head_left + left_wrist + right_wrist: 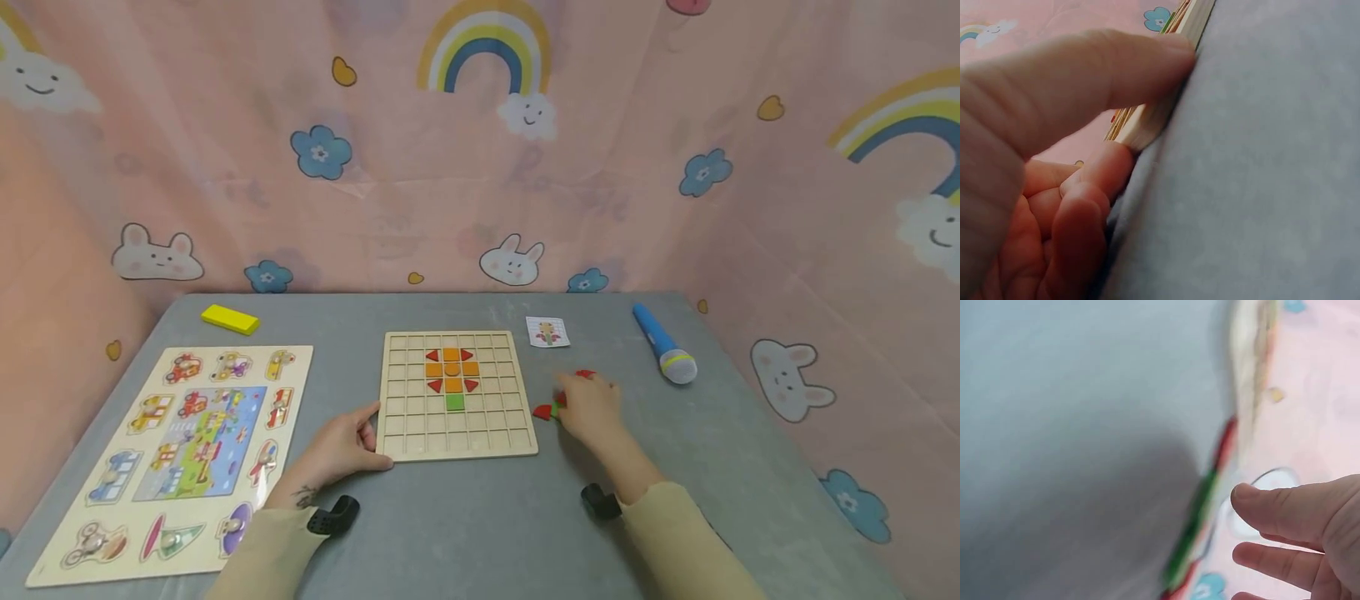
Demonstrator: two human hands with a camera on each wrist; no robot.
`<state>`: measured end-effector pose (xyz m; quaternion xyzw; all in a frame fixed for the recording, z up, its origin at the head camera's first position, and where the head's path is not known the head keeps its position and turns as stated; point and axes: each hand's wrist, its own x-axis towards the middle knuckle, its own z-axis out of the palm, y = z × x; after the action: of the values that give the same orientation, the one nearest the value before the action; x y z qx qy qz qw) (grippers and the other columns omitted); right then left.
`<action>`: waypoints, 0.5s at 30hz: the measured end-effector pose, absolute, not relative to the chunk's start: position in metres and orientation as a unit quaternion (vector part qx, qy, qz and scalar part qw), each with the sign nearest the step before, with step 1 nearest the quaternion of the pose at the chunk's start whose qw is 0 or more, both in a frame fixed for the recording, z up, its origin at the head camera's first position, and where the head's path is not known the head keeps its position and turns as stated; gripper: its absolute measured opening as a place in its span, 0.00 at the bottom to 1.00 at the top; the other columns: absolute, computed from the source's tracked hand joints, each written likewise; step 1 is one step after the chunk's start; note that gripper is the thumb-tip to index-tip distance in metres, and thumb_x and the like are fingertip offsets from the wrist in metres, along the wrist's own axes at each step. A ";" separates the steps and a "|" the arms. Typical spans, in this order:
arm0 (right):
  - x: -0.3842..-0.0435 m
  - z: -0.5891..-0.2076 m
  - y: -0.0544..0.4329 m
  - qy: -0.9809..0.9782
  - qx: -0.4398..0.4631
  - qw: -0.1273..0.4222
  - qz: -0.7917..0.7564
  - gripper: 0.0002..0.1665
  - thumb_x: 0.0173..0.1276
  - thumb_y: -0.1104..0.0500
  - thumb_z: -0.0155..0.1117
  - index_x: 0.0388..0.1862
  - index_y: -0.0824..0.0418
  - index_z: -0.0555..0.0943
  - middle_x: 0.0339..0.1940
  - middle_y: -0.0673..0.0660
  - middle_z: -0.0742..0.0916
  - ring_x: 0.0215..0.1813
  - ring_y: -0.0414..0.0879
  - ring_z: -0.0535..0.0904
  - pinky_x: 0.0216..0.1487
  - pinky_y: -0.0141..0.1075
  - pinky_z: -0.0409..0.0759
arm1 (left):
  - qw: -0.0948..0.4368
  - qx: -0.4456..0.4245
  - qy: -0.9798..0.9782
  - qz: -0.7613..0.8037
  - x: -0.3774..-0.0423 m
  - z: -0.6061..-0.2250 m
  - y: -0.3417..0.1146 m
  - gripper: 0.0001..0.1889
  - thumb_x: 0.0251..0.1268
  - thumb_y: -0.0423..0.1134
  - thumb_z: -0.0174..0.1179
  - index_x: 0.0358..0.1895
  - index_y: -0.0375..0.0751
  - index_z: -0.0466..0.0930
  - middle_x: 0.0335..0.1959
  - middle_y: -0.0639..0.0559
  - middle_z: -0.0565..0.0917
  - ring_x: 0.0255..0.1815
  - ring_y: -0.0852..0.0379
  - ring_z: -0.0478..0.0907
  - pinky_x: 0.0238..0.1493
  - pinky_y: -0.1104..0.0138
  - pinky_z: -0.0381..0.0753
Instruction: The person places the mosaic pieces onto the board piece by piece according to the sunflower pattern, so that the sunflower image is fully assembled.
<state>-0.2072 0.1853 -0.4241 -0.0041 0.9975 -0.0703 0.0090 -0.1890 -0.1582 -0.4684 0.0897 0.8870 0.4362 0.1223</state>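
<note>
A wooden grid board point(495, 433) lies flat, with orange, red and green pieces set around its upper middle. My left hand point(343, 446) holds the board's near left corner. In the left wrist view, the thumb point(1147, 65) presses the front edge while curled fingers touch the side. To the right of the board, my right hand point(596, 408) hovers over a small group of loose red pieces point(542, 412) and green pieces point(556, 410), partly hidden beneath it. Its thumb point(1272, 506) and fingers stand apart with nothing visible between them in the right wrist view.
A small pattern card point(547, 332) lies behind the loose pieces. At the far right is a blue toy microphone point(663, 343). A vehicle puzzle board point(112, 533) covers the table's left side, with a yellow block point(230, 319) behind it. Printed cloth point(450, 192) hangs around the table.
</note>
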 end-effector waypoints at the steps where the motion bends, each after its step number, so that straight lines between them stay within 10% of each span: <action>1: -0.205 -0.427 0.191 0.998 0.001 0.015 -0.057 0.27 0.53 0.62 0.68 0.56 0.58 0.78 0.46 0.60 0.85 0.53 0.63 0.72 0.55 0.66 0.56 | 0.122 0.090 0.887 0.436 -0.189 -0.468 -0.158 0.51 0.34 0.35 0.75 0.68 0.31 0.58 0.19 0.53 0.74 0.18 0.60 0.67 0.19 0.71 0.63; 15: -0.203 -0.423 0.203 0.996 0.014 0.072 -0.045 0.01 0.55 0.66 0.64 0.26 0.61 0.81 0.24 0.55 0.82 0.28 0.49 0.74 0.34 0.45 0.72 | 0.124 0.095 0.884 0.440 -0.188 -0.468 -0.158 0.51 0.34 0.35 0.75 0.68 0.32 0.58 0.19 0.53 0.74 0.18 0.61 0.67 0.19 0.71 0.63</action>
<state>-0.2033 0.2029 -0.4229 0.0141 0.9963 -0.0449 0.0723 -0.1877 -0.1583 -0.4679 0.0947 0.8844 0.4399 0.1237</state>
